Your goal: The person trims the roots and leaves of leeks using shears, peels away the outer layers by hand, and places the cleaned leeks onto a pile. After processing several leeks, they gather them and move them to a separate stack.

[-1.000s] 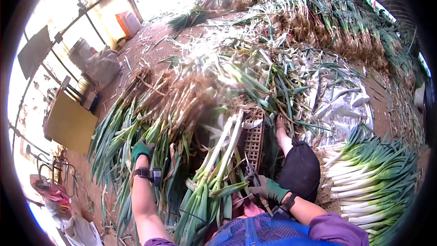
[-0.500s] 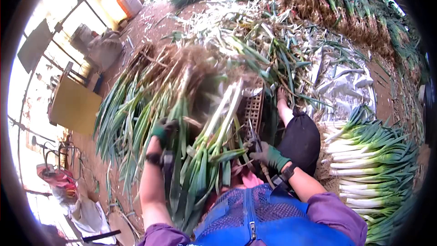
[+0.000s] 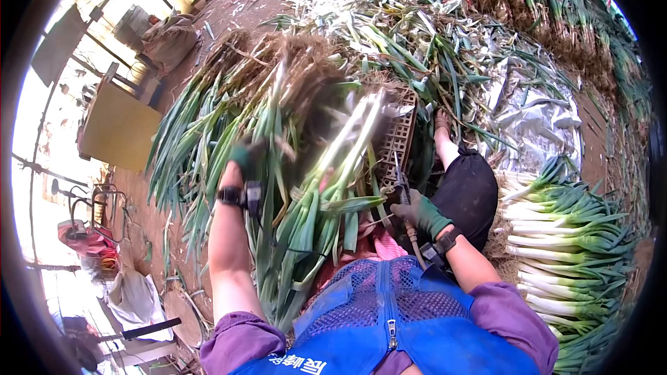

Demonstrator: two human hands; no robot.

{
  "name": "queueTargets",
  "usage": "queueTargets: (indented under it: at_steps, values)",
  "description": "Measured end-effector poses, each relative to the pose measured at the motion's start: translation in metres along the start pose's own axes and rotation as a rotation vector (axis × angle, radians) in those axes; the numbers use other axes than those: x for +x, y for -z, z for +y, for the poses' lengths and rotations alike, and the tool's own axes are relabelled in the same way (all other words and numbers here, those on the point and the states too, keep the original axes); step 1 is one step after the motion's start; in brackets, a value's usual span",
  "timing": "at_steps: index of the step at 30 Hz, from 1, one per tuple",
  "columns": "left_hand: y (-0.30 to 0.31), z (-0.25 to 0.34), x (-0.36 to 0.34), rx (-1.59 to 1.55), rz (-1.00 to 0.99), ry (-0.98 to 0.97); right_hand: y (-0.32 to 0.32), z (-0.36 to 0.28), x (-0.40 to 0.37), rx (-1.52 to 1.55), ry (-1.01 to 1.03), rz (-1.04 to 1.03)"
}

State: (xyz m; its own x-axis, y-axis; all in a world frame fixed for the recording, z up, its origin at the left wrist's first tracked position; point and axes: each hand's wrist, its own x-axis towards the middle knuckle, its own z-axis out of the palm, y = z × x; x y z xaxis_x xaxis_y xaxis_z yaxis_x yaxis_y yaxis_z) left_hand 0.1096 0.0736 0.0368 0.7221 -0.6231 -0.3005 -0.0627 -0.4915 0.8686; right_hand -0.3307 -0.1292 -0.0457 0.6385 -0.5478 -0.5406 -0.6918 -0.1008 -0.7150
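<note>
My left hand [image 3: 248, 155], in a dark green glove and slightly blurred, closes around the leaves of a leek [image 3: 268, 119] at the pile. That leek's roots point away from me. In my right hand [image 3: 421, 214], also gloved, is a blow gun [image 3: 401, 179] with a thin nozzle and a hose [image 3: 413, 235] running back toward my vest. Between my hands, several leeks [image 3: 321, 179] with bared white stems lie across my lap, leaves toward me. The stem ends near the nozzle are blurred. Untrimmed leeks [image 3: 182, 140] with brown roots are heaped on the left.
A plastic crate [image 3: 399, 137] stands ahead beside my bent leg [image 3: 464, 191]. Cleaned leeks [image 3: 549, 253] are stacked at the right. Peeled leaves [image 3: 389, 35] litter the ground ahead, near a silvery sheet [image 3: 538, 121]. More leeks [image 3: 556, 10] lie far right; a yellow board [image 3: 118, 128] stands left.
The view has tilted, so most things sit higher in it. My left hand stays at the leek leaves, and my right hand keeps hold of the blow gun.
</note>
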Motion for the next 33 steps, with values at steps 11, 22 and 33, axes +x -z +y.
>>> queueTargets:
  at_steps: [11,22,33]
  values:
    - [0.044,-0.119,-0.138,-0.117,-0.060,0.159,0.001,-0.009,-0.007,0.042,0.051,0.018]
    - [-0.082,0.004,-0.053,0.017,-0.247,-0.024,-0.019,-0.093,-0.070,0.288,0.466,-0.310]
    - [-0.102,-0.013,-0.048,0.180,-0.098,0.018,-0.045,-0.103,-0.027,0.304,0.408,-0.303]
